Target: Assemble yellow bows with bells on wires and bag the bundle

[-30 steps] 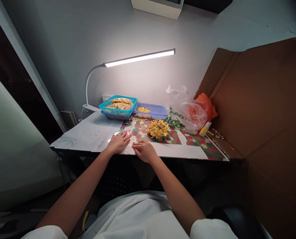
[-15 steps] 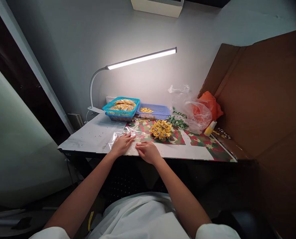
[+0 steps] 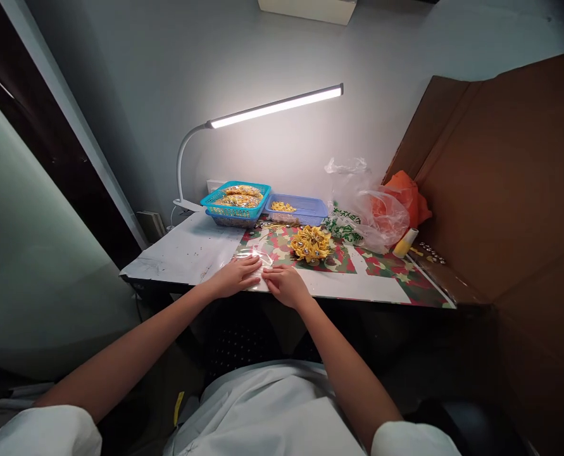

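Observation:
A sheet or bag of clear plastic [image 3: 264, 258] lies at the table's front edge, shining under the lamp. My left hand [image 3: 237, 277] rests flat on it, fingers stretched to the right. Close beside it, my right hand [image 3: 286, 286] has its fingers and thumb drawn together at the plastic's right side. The fingertips partly hide the film between the hands. Just behind my right hand, apart from it, sits a ball-shaped cluster of gold ribbon flowers [image 3: 311, 244] with silver beads.
A turquoise basket [image 3: 207, 204] of wrapped gold pieces and a purple basket [image 3: 305, 218] with small yellow pieces stand at the back. To the right are clear plastic bags [image 3: 357, 190], an orange bag [image 3: 407, 193], a yellow-and-white bottle [image 3: 405, 243] and tall cardboard [image 3: 500, 171]. A lit lamp [image 3: 276, 106] arches above.
My left hand has slid right across the plastic, nearer my right hand, and less film shows to its left. My right hand stays almost in place. The view has shifted slightly.

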### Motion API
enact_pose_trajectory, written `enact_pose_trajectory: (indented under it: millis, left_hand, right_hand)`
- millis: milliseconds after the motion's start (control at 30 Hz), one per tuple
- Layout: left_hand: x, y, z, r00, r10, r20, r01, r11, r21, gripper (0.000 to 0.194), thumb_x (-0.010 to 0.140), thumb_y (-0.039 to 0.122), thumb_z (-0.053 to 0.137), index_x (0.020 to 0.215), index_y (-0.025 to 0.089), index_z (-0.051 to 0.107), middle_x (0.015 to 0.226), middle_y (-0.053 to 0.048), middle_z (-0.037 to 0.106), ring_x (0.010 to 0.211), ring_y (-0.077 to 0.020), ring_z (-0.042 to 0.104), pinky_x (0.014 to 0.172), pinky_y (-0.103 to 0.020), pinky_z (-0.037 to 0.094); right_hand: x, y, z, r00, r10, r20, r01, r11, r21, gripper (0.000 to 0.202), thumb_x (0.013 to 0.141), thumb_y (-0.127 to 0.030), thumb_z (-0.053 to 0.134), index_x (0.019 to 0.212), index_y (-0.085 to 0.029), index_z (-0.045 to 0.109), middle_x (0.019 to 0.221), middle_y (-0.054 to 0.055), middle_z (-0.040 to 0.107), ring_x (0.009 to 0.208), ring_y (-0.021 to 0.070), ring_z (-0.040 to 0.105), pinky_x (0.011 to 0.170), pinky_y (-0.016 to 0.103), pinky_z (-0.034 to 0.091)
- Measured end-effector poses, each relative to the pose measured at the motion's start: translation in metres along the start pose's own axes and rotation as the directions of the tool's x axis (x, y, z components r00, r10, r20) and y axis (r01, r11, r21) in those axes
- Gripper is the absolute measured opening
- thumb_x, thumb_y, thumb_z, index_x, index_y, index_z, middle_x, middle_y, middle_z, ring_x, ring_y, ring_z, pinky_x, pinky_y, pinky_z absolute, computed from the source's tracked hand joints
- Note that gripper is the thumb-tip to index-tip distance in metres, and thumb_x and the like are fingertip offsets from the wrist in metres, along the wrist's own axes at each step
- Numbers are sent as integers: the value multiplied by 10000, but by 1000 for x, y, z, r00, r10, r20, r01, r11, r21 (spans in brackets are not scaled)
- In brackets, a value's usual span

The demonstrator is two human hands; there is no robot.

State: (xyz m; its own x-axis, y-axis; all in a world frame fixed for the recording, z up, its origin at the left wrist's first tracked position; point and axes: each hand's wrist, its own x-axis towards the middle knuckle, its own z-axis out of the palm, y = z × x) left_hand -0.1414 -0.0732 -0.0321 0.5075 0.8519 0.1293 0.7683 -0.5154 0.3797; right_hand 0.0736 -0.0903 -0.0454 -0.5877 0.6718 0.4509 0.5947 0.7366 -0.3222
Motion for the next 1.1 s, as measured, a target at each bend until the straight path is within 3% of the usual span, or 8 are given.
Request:
enact_pose_trajectory:
  millis: [100, 200, 400, 633, 800, 900, 1033, 1100]
  left_hand:
    - [0, -7, 7, 1000, 21, 21, -21, 1000, -10, 582, 915, 599, 404, 1363, 262, 559, 1514, -77, 429, 1431, -302, 317, 1181, -466, 187]
    - [5, -14, 1, 998, 47, 49, -45, 998, -37, 637, 915, 638, 351, 1365, 238, 559, 1508, -81, 435, 1421, -281, 342, 1171, -403, 243]
    - [13, -23, -10, 989, 116, 93, -105, 988, -109, 721, 846, 712, 427, 1321, 200, 603, 1488, -91, 448, 1385, -300, 400, 1143, -380, 308]
    - [8, -26, 1, 993, 89, -71, -99, 983, -157, 605, 903, 643, 371, 1184, 224, 704, 1376, -78, 586, 1311, -285, 503, 1113, -430, 363]
    - [4, -21, 7, 983, 74, -171, -107, 975, -192, 523, 863, 622, 476, 970, 216, 786, 1272, -96, 668, 1236, -290, 571, 1073, -415, 413]
    - [5, -17, 3, 981, 59, -182, -101, 969, -227, 497, 876, 601, 473, 949, 221, 786, 1211, -81, 705, 1168, -280, 620, 1021, -397, 457]
    - [3, -14, -10, 982, 30, -186, -82, 957, -279, 578, 936, 587, 337, 982, 204, 768, 1181, -78, 721, 1057, -263, 672, 919, -386, 511]
    - [-1, -12, -17, 985, 37, -170, -87, 950, -299, 526, 876, 622, 453, 990, 209, 759, 1157, -69, 732, 948, -252, 697, 835, -366, 541]
  right_hand:
    - [0, 0, 1, 1000, 3, -1, -3, 1000, -7, 282, 882, -158, 557, 1078, -241, 742, 1153, 26, 723, 1068, 208, 650, 975, 341, 478]
    - [0, 0, 0, 1000, 14, -1, -14, 1000, -14, 286, 878, -156, 562, 1079, -250, 742, 1172, 24, 714, 1081, 212, 644, 974, 345, 478]
    - [0, -2, -2, 1000, 26, 14, -26, 1000, -14, 281, 888, -162, 548, 1073, -241, 743, 1165, 19, 717, 1080, 212, 642, 980, 343, 467]
    - [0, -2, -4, 998, 41, 37, -39, 999, -34, 265, 905, -191, 542, 1085, -239, 730, 1182, 14, 712, 1080, 189, 629, 977, 314, 444]
    - [13, -5, -5, 996, 73, 49, -68, 994, -81, 284, 873, -315, 624, 1126, -213, 704, 1089, 51, 732, 1027, 230, 597, 921, 354, 436]
    - [26, -11, -6, 997, 53, 57, -47, 992, -115, 262, 823, -343, 684, 1049, -217, 728, 1057, 77, 713, 1077, 277, 541, 968, 428, 374]
    - [41, -15, -10, 997, 73, 16, -70, 989, -129, 157, 880, -221, 592, 873, -197, 747, 1176, 109, 646, 1173, 299, 456, 1015, 492, 275]
    - [47, -14, -14, 997, 83, 3, -83, 991, -105, 182, 890, -195, 571, 820, -203, 738, 1178, 92, 648, 1193, 294, 440, 1007, 487, 270]
